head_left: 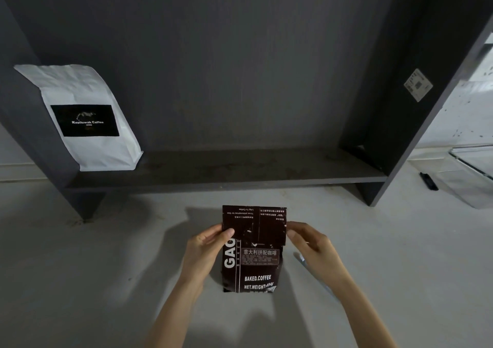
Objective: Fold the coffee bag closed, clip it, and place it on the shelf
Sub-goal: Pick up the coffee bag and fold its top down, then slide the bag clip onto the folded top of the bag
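So the dark brown coffee bag (253, 251) is sitting low in the middle of the frame, standing up off the pale counter (80, 267), and both hands are on its upper part. The top flap looks folded down toward the front, since the small print up there reads upside down while the "BAKED.COFFEE" text lower down reads the right way up. The left hand (205, 251) has its thumb pressed on the front of the bag at the left edge, with the other fingers wrapped behind, so it's pinched tight on that side. The right hand (309, 243) is at the right edge of the folded part, fingertips bunched together and touching the bag's edge, though I can't quite tell how firm that grip is. Just under the right wrist there's something thin and shiny on the counter, too hidden to tell what it is. The dark gray shelf (226, 171) runs across the middle of the frame behind the bag, well apart from it, and 1 white coffee bag (88, 123) with a black label leans in the shelf's left end, upper left of the frame.
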Motion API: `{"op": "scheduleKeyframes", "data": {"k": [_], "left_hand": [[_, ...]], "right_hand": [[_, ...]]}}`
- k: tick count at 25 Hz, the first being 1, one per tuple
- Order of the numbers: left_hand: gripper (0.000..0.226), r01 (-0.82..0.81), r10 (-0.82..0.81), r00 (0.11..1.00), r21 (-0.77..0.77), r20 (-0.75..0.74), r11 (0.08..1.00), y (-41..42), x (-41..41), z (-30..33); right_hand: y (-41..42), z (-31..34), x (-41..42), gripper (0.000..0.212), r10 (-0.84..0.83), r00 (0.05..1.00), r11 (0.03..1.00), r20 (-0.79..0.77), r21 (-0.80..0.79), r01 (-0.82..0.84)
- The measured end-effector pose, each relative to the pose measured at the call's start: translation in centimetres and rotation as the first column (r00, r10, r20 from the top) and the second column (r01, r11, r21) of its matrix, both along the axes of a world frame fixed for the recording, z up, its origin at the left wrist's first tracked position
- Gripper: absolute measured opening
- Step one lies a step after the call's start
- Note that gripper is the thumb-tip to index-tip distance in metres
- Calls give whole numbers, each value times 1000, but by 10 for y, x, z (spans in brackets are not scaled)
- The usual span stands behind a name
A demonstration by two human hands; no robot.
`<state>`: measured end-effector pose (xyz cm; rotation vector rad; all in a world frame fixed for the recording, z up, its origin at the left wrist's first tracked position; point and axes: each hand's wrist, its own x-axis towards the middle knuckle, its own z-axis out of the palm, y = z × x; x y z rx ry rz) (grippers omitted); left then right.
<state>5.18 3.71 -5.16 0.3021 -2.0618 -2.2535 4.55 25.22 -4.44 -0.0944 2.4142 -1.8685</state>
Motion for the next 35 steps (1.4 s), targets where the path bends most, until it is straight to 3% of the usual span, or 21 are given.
{"op": "scheduleKeyframes", "data": {"k": [4,7,10,15,20,26,35], "left_hand": [[17,-34,34,999,4,-12,999,5,-1,-1],[16,-48,48,999,-3,-2,999,8,-1,-2],[16,-34,34,999,-11,8,999,6,0,-3],[16,-6,6,1000,-44,-1,999,1,3,-3],[17,-32,33,999,-46,7,998,1,5,-4],[36,-164,161,981,20,105,986,2,-15,-2],[47,-217,197,960,85,197,972,-9,-71,0]], "right_hand": [[17,-4,3,16,-135,991,990,0,50,135],[32,-16,7,19,-192,981,940,-17,283,189],[39,-35,12,26,-231,973,865,28,464,191],[35,-59,15,28,-250,956,823,152,554,127],[33,-66,16,25,-288,950,811,120,558,176],[24,-56,5,25,-306,947,846,96,483,225],[8,-40,-25,27,-236,972,869,18,452,202]]}}
